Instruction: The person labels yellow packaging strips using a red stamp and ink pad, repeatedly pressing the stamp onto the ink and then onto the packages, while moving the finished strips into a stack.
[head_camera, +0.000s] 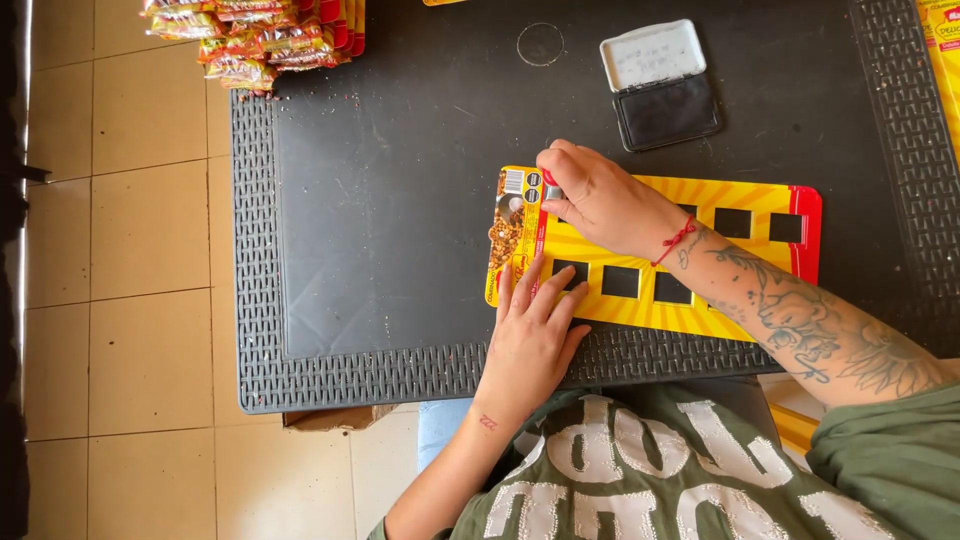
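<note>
We see a long yellow card with square holes lying flat on the black tabletop. Our left hand presses it open and flat, while our right hand pinches a small stamp at its top corner. An open ink pad sits behind, snack packets far left.

1 head-worn camera looks almost straight down from close above onto the dark plastic table with woven-pattern rim. The beige tiled floor fills the frame's left; the wearer's green printed shirt crosses the bottom edge.
</note>
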